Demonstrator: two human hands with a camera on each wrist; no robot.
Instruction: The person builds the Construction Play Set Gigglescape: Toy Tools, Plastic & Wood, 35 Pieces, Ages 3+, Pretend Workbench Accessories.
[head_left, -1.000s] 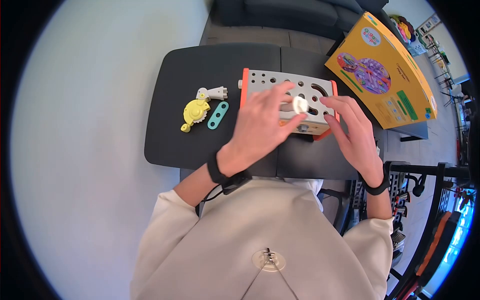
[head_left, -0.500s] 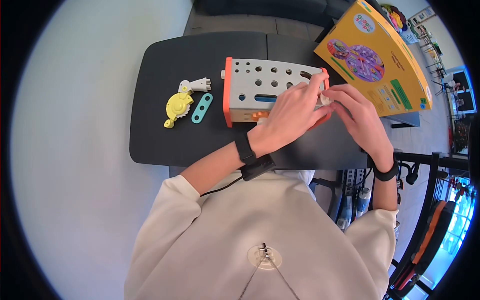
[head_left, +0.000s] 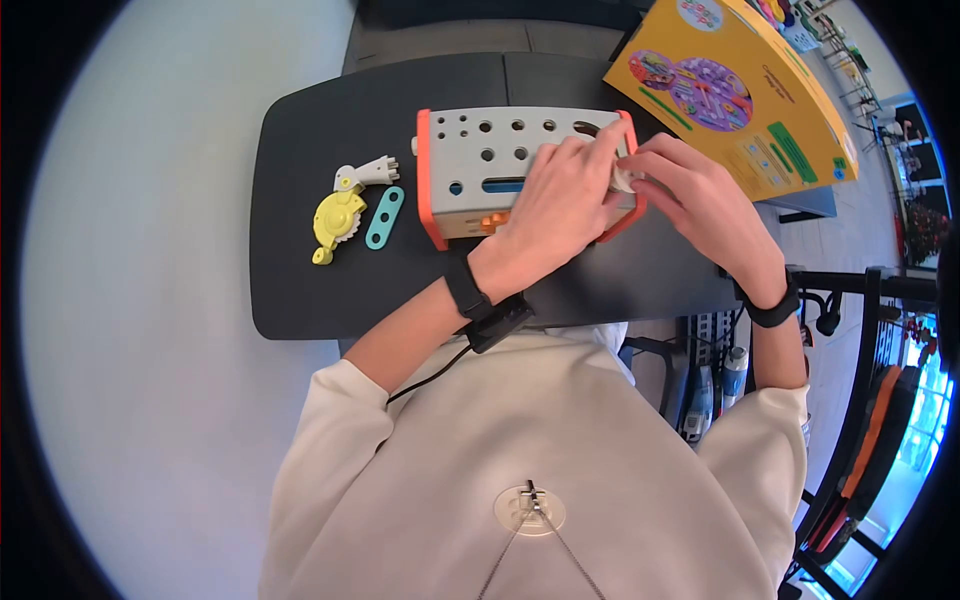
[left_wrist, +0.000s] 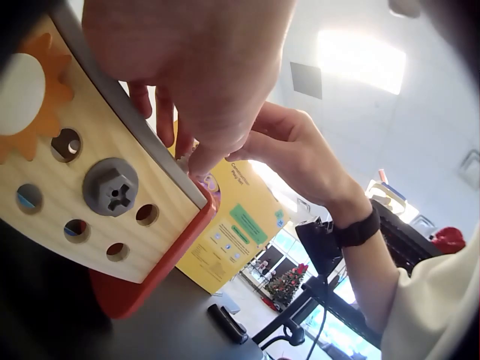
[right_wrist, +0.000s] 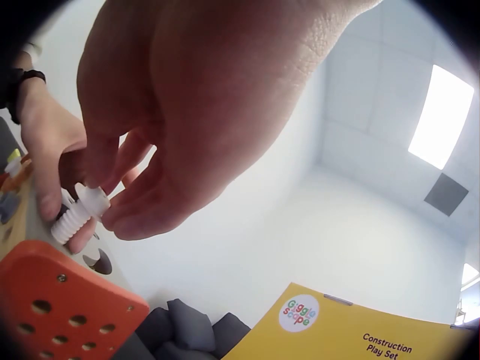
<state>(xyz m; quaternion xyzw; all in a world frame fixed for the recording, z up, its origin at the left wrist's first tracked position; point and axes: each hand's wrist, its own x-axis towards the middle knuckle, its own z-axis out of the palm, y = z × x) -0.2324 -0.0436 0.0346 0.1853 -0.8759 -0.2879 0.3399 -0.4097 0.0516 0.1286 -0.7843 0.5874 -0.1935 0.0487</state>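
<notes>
A white threaded toy bolt (right_wrist: pixel 73 223) sits between the two hands, over the right end of a toy workbench (head_left: pixel 470 168) with a grey holed top and orange end panels. My right hand (head_left: pixel 705 205) pinches the bolt's head end with thumb and fingertips. My left hand (head_left: pixel 560 195) reaches across the bench top, its thumb and fingers around the threaded part. Their fingertips nearly meet, covering much of the bolt in the head view. On the bench's wooden front, the left wrist view shows a grey bolt head (left_wrist: pixel 110 187) and an orange gear (left_wrist: pixel 46 86).
Left of the bench on the dark table (head_left: pixel 300 290) lie a yellow toy saw piece (head_left: pixel 336 218), a white toy piece (head_left: pixel 368 173) and a teal strip with holes (head_left: pixel 384 218). A big yellow box (head_left: pixel 745 100) stands at the back right.
My left hand has carried the white bolt rightward to the bench's right end. My right hand, apart from it a second ago, has taken hold of it. The head view has shifted slightly.
</notes>
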